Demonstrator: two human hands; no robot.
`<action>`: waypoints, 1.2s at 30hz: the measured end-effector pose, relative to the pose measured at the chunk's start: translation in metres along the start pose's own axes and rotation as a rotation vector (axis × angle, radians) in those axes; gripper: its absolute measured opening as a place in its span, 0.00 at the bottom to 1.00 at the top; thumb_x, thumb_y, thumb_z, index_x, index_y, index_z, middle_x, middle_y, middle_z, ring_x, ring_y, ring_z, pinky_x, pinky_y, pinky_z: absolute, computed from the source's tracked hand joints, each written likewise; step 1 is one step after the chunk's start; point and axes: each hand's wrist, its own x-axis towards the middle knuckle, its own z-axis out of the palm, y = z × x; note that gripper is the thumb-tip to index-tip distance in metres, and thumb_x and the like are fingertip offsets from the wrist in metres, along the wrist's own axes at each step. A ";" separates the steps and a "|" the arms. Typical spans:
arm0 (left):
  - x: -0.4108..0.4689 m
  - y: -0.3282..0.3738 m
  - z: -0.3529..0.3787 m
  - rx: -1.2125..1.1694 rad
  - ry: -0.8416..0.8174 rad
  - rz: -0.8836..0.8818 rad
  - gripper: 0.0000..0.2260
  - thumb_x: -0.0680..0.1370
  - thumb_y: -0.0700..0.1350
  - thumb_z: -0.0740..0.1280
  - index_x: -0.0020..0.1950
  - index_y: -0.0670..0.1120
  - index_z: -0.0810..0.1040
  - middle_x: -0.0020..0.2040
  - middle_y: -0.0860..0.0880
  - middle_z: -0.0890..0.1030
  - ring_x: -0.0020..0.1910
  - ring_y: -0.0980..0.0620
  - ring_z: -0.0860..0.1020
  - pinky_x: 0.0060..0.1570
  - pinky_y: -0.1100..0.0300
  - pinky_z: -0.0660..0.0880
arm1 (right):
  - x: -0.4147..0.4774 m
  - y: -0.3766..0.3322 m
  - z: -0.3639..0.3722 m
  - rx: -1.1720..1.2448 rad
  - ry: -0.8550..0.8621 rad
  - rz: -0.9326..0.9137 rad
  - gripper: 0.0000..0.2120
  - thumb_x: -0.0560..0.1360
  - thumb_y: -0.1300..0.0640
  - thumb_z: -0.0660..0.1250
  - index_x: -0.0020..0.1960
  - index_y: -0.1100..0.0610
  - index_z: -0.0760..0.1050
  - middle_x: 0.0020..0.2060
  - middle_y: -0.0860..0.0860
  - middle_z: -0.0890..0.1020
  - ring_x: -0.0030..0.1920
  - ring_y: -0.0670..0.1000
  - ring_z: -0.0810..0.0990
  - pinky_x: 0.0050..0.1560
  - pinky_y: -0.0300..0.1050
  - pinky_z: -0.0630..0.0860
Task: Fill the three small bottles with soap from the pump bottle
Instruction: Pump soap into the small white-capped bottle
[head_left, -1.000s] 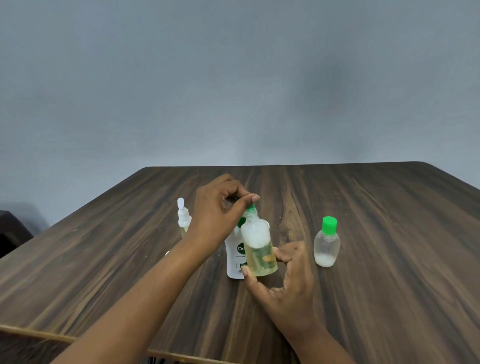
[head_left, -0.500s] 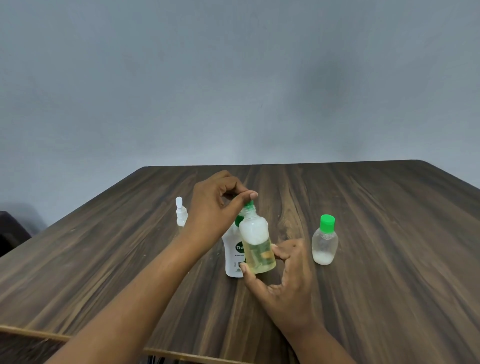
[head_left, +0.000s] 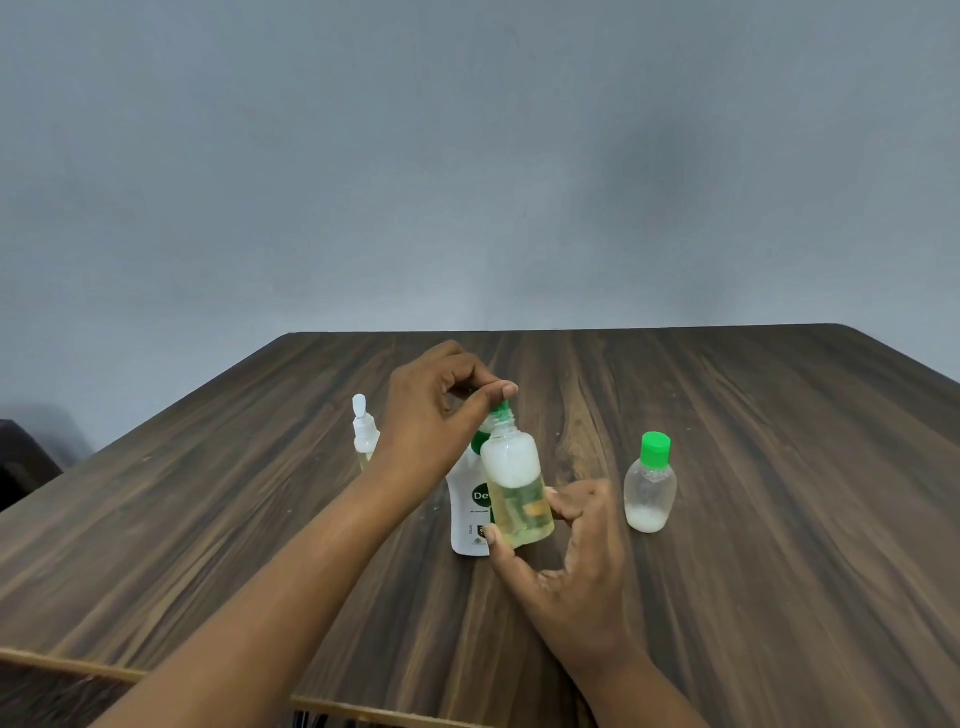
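My right hand (head_left: 569, 558) holds a small clear bottle (head_left: 517, 488) between thumb and fingers, a little above the table; it carries yellow soap below and white foam above. My left hand (head_left: 434, 410) pinches the green cap (head_left: 500, 408) on this bottle's neck. Right behind it stands the white pump bottle (head_left: 467, 512), mostly hidden. A second small bottle with a green cap (head_left: 650, 486) stands at the right, with a little white foam at its bottom. A third small bottle with a white spray top (head_left: 363, 431) stands at the left, partly behind my left wrist.
The dark wooden table (head_left: 753, 545) reaches to a grey wall. Its near edge runs along the bottom of the view. A dark object (head_left: 21, 462) shows past the table's left edge.
My left hand's fingers have shifted slightly on the green cap. The held bottle stays in about the same place. The other bottles have not moved.
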 end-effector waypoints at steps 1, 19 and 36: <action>-0.001 -0.001 0.001 -0.013 0.008 -0.003 0.06 0.71 0.42 0.73 0.34 0.46 0.81 0.35 0.51 0.77 0.37 0.57 0.76 0.37 0.68 0.72 | 0.000 0.000 0.000 -0.010 -0.004 0.001 0.19 0.68 0.50 0.72 0.50 0.56 0.66 0.44 0.48 0.67 0.44 0.39 0.67 0.44 0.24 0.66; 0.004 -0.003 -0.001 0.000 0.009 -0.031 0.07 0.71 0.42 0.74 0.33 0.48 0.80 0.35 0.51 0.78 0.36 0.59 0.76 0.37 0.70 0.70 | 0.004 -0.005 -0.003 0.096 -0.031 0.165 0.22 0.68 0.49 0.72 0.57 0.51 0.68 0.48 0.42 0.71 0.48 0.42 0.75 0.45 0.32 0.74; -0.003 -0.009 0.006 -0.100 0.114 0.003 0.06 0.72 0.42 0.73 0.36 0.42 0.80 0.35 0.48 0.78 0.36 0.55 0.77 0.38 0.67 0.72 | 0.010 -0.005 -0.002 0.242 -0.131 0.414 0.21 0.63 0.51 0.70 0.55 0.42 0.72 0.50 0.45 0.76 0.51 0.45 0.80 0.46 0.35 0.78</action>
